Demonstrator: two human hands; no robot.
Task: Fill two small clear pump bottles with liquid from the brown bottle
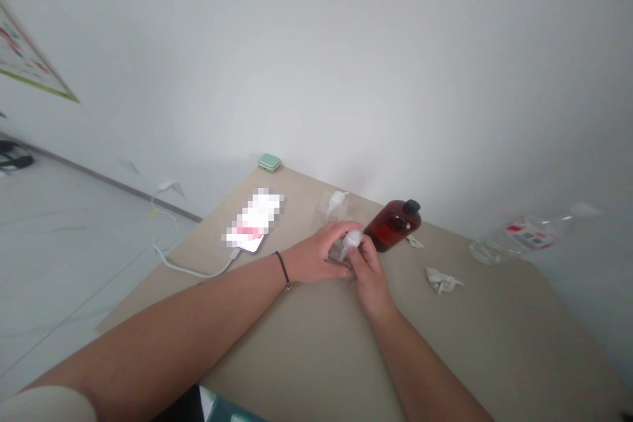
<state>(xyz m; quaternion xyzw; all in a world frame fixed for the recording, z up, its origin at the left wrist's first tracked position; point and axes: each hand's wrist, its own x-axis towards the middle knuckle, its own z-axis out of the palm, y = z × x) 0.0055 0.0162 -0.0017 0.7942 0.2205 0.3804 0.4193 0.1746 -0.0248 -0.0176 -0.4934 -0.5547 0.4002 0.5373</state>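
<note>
Near the middle of the table, my left hand is wrapped round a small clear bottle, mostly covered by my fingers. My right hand has its fingers and thumb closed on the white pump top of that bottle. Just behind my left hand stands another clear bottle with a white pump. Beyond my right hand, a brown-red bottle with a black cap stands close by, holding dark liquid.
On the left lies a lit phone with a white cable running over the table edge. A small green case sits at the far corner. To the right are crumpled tissue and a clear plastic bottle. A wall closes off the back.
</note>
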